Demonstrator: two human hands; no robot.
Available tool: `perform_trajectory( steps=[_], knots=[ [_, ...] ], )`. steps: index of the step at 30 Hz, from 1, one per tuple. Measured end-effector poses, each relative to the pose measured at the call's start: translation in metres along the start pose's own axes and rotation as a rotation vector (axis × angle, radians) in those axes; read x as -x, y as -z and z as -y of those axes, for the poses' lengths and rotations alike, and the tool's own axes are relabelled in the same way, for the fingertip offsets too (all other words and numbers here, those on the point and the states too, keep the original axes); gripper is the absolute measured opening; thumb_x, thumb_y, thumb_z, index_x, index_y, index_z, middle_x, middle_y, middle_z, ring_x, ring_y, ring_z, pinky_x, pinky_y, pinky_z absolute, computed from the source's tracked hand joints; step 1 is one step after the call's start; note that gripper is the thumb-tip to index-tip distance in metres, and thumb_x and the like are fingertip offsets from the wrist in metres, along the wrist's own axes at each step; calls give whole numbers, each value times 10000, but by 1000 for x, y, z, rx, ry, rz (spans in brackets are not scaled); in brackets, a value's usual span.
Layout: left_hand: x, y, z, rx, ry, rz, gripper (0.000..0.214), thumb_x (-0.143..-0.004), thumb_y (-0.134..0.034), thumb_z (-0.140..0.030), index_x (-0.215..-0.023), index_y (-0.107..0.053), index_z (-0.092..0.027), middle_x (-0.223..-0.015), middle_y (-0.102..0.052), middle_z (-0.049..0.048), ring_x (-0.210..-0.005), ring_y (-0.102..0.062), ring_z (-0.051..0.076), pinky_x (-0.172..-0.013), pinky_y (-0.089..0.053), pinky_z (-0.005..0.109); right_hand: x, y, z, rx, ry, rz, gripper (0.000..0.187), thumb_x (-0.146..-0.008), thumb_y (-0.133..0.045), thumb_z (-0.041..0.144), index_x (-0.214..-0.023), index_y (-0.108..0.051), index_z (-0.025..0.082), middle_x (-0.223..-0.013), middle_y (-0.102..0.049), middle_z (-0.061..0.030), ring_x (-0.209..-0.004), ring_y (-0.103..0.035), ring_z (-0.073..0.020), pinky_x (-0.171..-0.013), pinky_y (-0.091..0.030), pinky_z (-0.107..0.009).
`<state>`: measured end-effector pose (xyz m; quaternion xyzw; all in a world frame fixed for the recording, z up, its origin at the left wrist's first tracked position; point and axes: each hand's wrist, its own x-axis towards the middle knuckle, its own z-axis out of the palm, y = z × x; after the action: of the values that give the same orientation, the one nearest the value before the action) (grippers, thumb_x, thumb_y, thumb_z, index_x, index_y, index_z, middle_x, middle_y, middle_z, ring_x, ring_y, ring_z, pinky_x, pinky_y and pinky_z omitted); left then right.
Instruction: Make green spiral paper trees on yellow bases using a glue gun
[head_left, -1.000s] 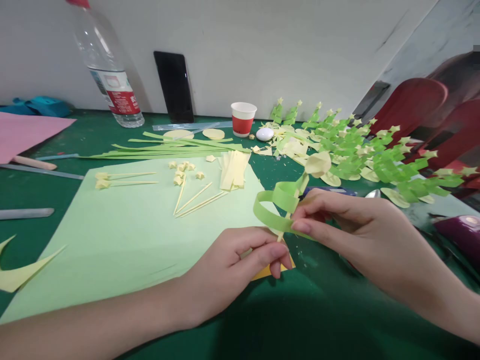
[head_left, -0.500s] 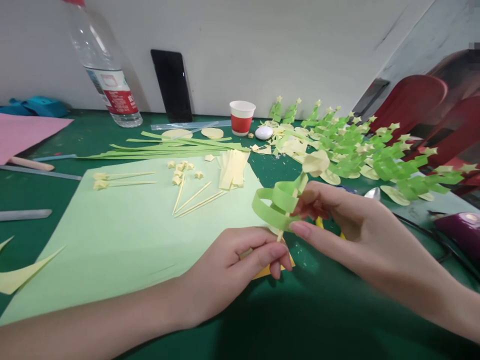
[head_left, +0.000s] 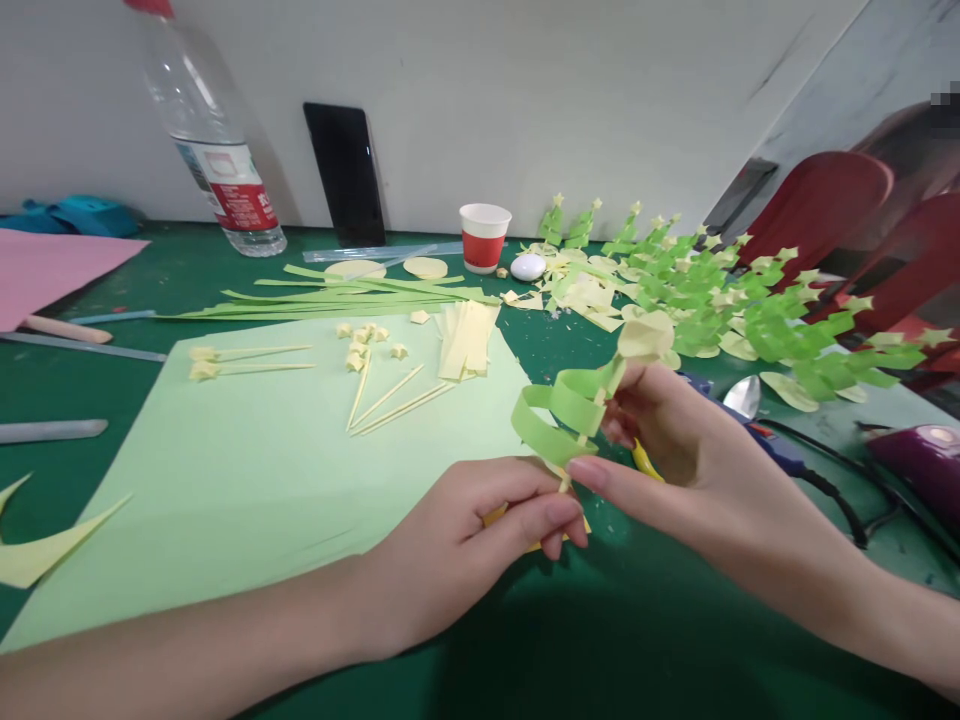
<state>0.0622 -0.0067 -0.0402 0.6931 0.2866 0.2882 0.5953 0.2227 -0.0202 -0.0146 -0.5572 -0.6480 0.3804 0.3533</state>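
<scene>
A green paper strip [head_left: 577, 400], bent into loops, is threaded on a thin wooden stick [head_left: 564, 484] between my hands. My left hand [head_left: 487, 530] pinches the stick's lower end between thumb and forefinger. From the other side, my right hand [head_left: 697, 460] closes on the looped strip, its thumb at the lowest loop and its fingers partly hidden behind. At the top of the piece is a pale yellow paper disc [head_left: 646, 336]. Beneath the hands lies a light green sheet [head_left: 300, 480] with several paper stars [head_left: 367, 333], loose sticks [head_left: 386, 397] and short yellow strips [head_left: 466, 338].
Several finished green paper trees [head_left: 780, 310] with star tops stand at the right. A blue tool with a cable [head_left: 780, 450] and a purple object [head_left: 919, 465] lie nearby. Along the back are a bottle [head_left: 244, 200], phone [head_left: 346, 175], paper cup [head_left: 484, 250] and green strips [head_left: 322, 300].
The looped strip and disc have shifted slightly right, leaning more that way. My right thumb has slid down to the lowest loop near the stick's end; my left hand has barely moved.
</scene>
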Motion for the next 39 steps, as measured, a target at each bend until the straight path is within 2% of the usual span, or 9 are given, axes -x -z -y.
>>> perform_trajectory(
  steps=[4,7,15,18,22,28,39],
  knots=[
    [1,0,0,-21,-8,15,261,-843,-418,-195,-604,-514,-149,-650,-539,-49,-631,-515,48,-602,-378,93,0,0,1,-64,-14,8,426,-669,-598,419,-1011,-384,280,-861,-423,-12,-769,-413,-163,-625,-409,-283],
    [0,0,1,-35,-9,18,260,-844,-421,-199,-607,-514,-148,-652,-541,-52,-634,-517,45,-601,-377,89,0,1,3,-66,-16,20,446,-676,-592,395,-1052,-371,302,-819,-403,-2,-736,-401,-156,-582,-401,-263],
    [1,-1,2,-27,4,5,252,-850,-412,-208,-640,-544,-161,-641,-532,-52,-626,-511,45,-583,-374,90,0,3,-1,-74,70,43,425,-704,-600,317,-1070,-384,318,-823,-409,20,-757,-422,-122,-635,-415,-214],
    [1,-1,1,-20,23,6,258,-849,-409,-214,-631,-535,-161,-637,-531,-49,-625,-511,51,-585,-377,96,0,5,-2,-67,89,45,407,-712,-607,321,-1065,-406,318,-789,-398,29,-723,-416,-109,-608,-414,-194],
    [1,0,-1,-34,25,26,263,-848,-405,-201,-612,-513,-156,-643,-535,-49,-634,-508,54,-603,-375,101,-1,6,-1,-95,74,67,350,-726,-596,358,-1035,-437,309,-727,-388,37,-641,-418,-96,-534,-420,-179],
    [1,-1,-3,-74,33,48,248,-846,-407,-213,-652,-550,-152,-635,-524,-42,-623,-498,63,-591,-374,112,-1,5,2,-230,-19,166,310,-735,-587,308,-1007,-438,310,-710,-465,44,-597,-515,-97,-539,-468,-202],
    [1,0,-2,-94,13,20,232,-833,-428,-192,-702,-616,-151,-654,-544,-26,-613,-507,77,-573,-381,131,0,7,1,-251,-5,166,242,-754,-580,250,-953,-452,299,-771,-492,58,-646,-521,-69,-573,-454,-166]
  ],
)
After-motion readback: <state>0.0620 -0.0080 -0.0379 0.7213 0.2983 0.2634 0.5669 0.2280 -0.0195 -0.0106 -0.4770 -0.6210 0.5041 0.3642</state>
